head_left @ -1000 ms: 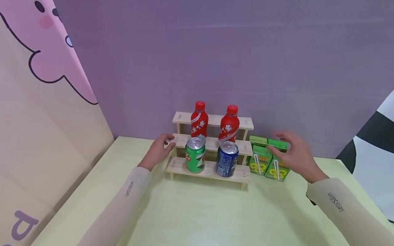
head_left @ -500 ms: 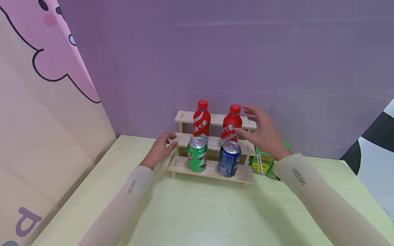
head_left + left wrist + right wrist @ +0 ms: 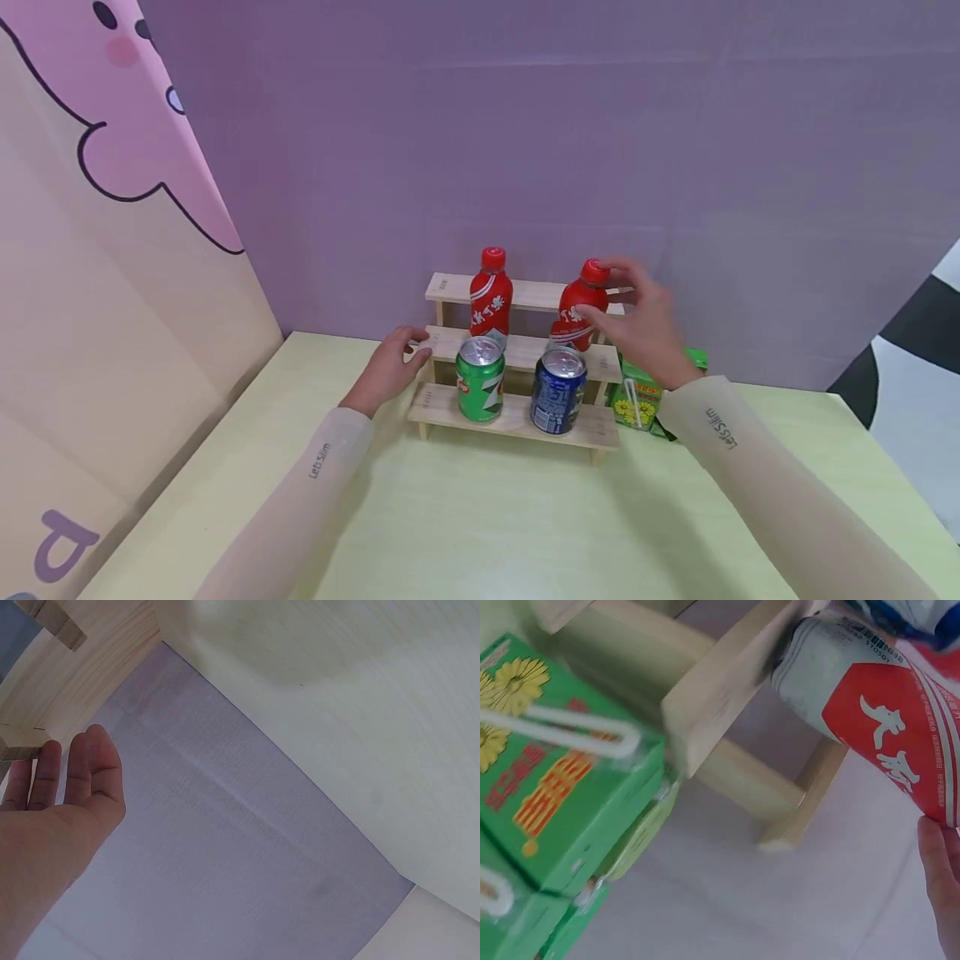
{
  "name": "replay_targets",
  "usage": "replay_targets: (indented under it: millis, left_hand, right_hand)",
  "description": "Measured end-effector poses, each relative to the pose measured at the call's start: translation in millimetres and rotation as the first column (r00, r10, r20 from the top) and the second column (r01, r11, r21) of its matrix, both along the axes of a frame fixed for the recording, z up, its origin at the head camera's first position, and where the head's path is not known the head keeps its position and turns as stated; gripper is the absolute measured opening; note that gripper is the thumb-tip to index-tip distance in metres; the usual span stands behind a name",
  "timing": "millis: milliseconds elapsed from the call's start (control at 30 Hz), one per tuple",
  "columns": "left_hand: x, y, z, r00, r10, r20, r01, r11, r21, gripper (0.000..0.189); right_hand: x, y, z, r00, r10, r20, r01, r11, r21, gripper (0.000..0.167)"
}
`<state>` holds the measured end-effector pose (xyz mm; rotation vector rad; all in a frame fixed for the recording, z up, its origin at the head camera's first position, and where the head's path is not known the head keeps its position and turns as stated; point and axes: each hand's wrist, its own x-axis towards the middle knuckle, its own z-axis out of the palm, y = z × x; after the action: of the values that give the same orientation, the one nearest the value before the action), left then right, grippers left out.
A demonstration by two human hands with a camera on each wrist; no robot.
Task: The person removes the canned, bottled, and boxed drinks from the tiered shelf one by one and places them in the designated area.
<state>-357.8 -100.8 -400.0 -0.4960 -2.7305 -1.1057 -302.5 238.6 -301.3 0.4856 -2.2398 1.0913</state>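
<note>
A small three-step wooden rack (image 3: pixel 517 427) carries the drinks. My right hand (image 3: pixel 641 321) grips the right-hand red bottle (image 3: pixel 583 304) by its upper part, thumb in front and fingers behind. This bottle leans, its red cap toward the right; the right wrist view shows the bottle's clear base (image 3: pixel 806 675) close to a plank. A second red bottle (image 3: pixel 491 296) stands upright to the left. On the lowest step are a green can (image 3: pixel 480 387) and a dark blue can (image 3: pixel 558 400). My left hand (image 3: pixel 386 371) rests loosely bent fingers at the middle step's left end (image 3: pixel 22 742).
Green drink cartons (image 3: pixel 636 404) with white straws stand against the rack's right side, partly behind my right forearm. In the right wrist view the cartons (image 3: pixel 577 780) fill the left side. A purple wall (image 3: pixel 450 150) rises directly behind the rack and the pale table (image 3: pixel 480 517).
My right hand has swung left from over the green cartons to the right-hand red bottle and taken hold of it. That bottle has tipped and shifted right. My left hand has stayed put.
</note>
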Motion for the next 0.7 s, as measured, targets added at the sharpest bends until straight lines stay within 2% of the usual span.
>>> replay_targets:
  millis: [133,200,300,400,567,700]
  left_hand:
    - [0.3,-1.8,2.0,1.000,-0.004,-0.010,0.004,1.000,0.011,0.032]
    - [0.2,-2.4,2.5,1.000,-0.007,-0.009,0.007,1.000,0.015,0.031]
    - [0.1,-2.8,2.1,1.000,-0.008,-0.011,0.008,1.000,0.013,0.031]
    - [0.4,-3.0,1.3,1.000,-0.007,-0.017,0.008,1.000,0.012,0.032]
    - [2.5,-1.8,2.9,1.000,-0.012,-0.022,0.012,1.000,0.015,0.031]
    - [3.3,-0.8,3.5,0.999,-0.012,-0.036,0.013,1.000,0.013,0.030]
  right_hand:
    - [2.3,3,8.6,0.987,-0.084,-0.140,0.086,0.996,0.007,0.022]
    - [1.5,1,14.0,0.979,-0.119,-0.164,0.127,0.991,0.044,0.016]
    - [-1.4,-1,19.9,0.983,-0.150,-0.108,0.157,0.986,0.058,0.031]
    - [-5.9,-1,18.9,0.987,-0.157,-0.030,0.158,0.986,0.055,0.044]
    - [-11.4,2,7.4,0.993,-0.112,0.034,0.110,0.992,0.062,0.048]
    - [-13.2,-2,2.1,0.995,-0.103,0.012,0.103,0.994,0.034,0.045]
